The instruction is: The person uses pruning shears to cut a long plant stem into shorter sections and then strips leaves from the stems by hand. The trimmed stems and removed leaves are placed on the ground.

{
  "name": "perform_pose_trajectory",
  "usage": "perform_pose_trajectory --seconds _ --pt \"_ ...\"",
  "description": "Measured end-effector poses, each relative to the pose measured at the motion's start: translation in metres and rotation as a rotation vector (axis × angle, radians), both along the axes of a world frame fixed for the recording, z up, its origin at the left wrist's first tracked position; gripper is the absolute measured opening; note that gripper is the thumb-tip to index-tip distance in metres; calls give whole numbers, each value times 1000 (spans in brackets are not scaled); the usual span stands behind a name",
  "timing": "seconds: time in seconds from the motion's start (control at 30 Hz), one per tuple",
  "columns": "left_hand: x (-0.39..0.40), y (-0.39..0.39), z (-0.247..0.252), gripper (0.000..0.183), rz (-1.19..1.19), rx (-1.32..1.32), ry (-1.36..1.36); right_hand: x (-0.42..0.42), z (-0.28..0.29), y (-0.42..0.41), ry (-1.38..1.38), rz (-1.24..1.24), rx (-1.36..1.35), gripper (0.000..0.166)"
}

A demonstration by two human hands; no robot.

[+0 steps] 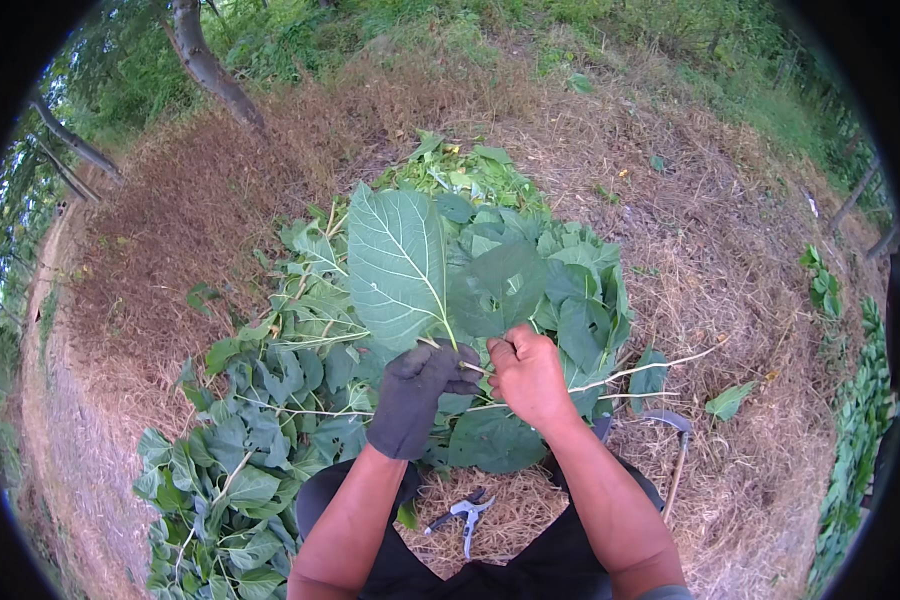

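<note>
My left hand [424, 390], in a dark glove, grips a thin leafy branch, whose pale stem [476, 368] shows between my hands. A large broad leaf [397, 262] rises above the glove, its veined underside facing me. My bare right hand [529, 367] has its fingers closed at the base of a darker leaf [499, 289] with holes in it; its fingertips are hidden. Beneath both hands lies a heap of cut leafy branches [577, 315]. Pruning shears [465, 517] rest on dry grass between my legs, with their blades apart.
A sickle [679, 439] lies to the right of my knee. More leafy branches [232, 502] spread at the left, and a pile of lighter leaves [472, 176] lies beyond the heap. Bare twigs [652, 367] stick out rightward. A tree trunk [210, 67] stands far left.
</note>
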State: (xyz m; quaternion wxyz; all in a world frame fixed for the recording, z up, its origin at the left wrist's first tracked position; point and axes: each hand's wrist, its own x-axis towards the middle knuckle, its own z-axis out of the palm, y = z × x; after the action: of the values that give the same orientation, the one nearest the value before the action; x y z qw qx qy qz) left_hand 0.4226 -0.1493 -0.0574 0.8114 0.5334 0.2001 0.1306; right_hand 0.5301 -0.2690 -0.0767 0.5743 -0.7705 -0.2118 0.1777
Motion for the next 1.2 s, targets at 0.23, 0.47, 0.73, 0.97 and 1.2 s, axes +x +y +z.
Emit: perform_pose_trajectory --seconds 0.23,0.47,0.73,0.97,1.2 --pt "2 -1 2 23 19 60 92 0 41 -12 139 22 70 21" --pt "2 -8 9 21 -46 168 157 -9 31 -3 -80 156 265 18" --pt "0 -3 4 17 23 57 162 1 26 -9 220 33 54 25" --pt "-3 2 7 19 75 71 201 45 9 -27 450 21 -59 21" --pt "-1 -1 20 30 64 68 181 90 -38 -45 643 -198 70 9"
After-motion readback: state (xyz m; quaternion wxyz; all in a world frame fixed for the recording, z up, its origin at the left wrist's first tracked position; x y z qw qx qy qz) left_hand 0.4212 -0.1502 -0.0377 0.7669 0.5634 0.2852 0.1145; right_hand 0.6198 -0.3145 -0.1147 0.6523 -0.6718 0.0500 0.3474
